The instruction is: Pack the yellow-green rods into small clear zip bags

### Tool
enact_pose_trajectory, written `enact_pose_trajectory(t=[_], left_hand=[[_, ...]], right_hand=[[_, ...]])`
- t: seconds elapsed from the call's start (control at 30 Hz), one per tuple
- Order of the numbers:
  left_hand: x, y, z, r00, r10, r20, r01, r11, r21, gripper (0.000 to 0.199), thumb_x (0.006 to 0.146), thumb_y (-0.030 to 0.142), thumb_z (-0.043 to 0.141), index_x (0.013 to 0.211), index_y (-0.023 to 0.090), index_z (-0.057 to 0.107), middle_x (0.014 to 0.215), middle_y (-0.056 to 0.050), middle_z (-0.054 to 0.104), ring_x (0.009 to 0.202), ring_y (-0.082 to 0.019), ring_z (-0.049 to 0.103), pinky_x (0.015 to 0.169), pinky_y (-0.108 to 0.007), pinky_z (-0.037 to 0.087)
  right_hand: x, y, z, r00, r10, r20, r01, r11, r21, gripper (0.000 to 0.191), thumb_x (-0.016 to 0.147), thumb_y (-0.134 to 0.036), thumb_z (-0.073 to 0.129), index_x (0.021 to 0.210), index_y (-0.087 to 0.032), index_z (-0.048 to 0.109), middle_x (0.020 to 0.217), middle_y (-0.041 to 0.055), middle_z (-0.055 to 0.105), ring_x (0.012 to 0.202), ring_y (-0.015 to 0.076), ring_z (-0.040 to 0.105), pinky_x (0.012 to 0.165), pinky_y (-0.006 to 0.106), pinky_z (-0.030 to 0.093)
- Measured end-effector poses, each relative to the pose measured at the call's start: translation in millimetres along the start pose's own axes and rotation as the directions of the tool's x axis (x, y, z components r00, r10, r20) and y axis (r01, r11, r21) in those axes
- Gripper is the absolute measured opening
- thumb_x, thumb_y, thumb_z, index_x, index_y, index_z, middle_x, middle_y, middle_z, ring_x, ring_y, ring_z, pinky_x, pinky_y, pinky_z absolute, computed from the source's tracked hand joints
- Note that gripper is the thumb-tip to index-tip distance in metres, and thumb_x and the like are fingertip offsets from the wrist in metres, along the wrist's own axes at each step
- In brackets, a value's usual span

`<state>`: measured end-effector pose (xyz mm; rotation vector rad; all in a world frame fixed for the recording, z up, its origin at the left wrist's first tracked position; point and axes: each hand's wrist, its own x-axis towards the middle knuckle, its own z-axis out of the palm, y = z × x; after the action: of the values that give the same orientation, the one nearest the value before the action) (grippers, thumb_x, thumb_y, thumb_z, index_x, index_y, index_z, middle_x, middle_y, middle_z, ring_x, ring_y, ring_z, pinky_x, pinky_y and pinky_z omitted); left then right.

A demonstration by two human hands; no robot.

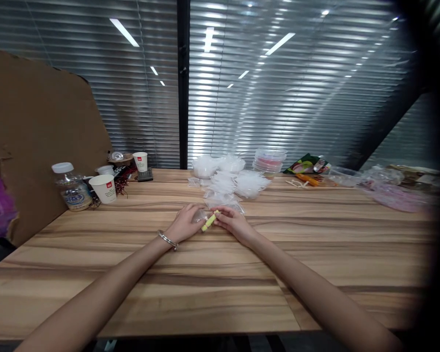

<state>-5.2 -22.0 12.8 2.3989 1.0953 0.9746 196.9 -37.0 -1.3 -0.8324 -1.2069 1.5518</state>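
Observation:
Both hands meet low over the wooden table (139, 264), just in front of the piled clear bags. A short yellow-green strip (209, 221) slants between them. My right hand (233, 224) is closed, its fingertips pinching the strip's upper end. On the other side, my left hand (185, 222), with a silver bracelet at the wrist, has its fingers curled over a small clear plastic bag (201, 215). The strip's lower end lies close to the left thumb. Whether the strip is partly inside the bag I cannot tell.
Clear bags with white contents (223, 182) are heaped ahead. Stacked clear round tubs (269, 160) stand behind. Leftward are a paper cup (103, 189), a second cup (141, 162), a lidded plastic jar (73, 188) and cardboard (40, 117). An orange tool (307, 179) and plastic packaging (399, 193) lie right.

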Motion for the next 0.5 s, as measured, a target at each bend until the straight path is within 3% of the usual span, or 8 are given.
enact_pose_trajectory(t=[0.23, 0.5], left_hand=[[-0.6, 7.5, -3.1, 1.000, 0.019, -0.024, -0.020, 0.999, -0.042, 0.036, 0.083, 0.046, 0.051, 0.112, 0.026, 0.061, 0.114, -0.004, 0.062, 0.109, -0.018, 0.054, 0.100, -0.036, 0.044], [0.2, 1.1, -2.0, 0.993, 0.114, -0.009, -0.114, 0.993, 0.031, 0.027, 0.086, 0.040, 0.050, 0.102, 0.025, 0.065, 0.104, -0.002, 0.066, 0.104, -0.017, 0.056, 0.097, -0.034, 0.044]], right_hand=[[0.1, -0.3, -0.4, 0.993, -0.042, -0.110, 0.044, 0.999, 0.010, 0.042, 0.062, -0.035, 0.078, 0.092, -0.016, 0.057, 0.085, 0.0009, 0.061, 0.075, 0.0087, 0.059, 0.078, 0.024, 0.049], [-0.4, -2.9, 2.1, 0.989, -0.058, -0.139, 0.049, 0.996, -0.070, 0.040, 0.063, -0.041, 0.077, 0.080, -0.015, 0.052, 0.071, 0.0005, 0.059, 0.060, 0.0075, 0.052, 0.054, 0.019, 0.038]])
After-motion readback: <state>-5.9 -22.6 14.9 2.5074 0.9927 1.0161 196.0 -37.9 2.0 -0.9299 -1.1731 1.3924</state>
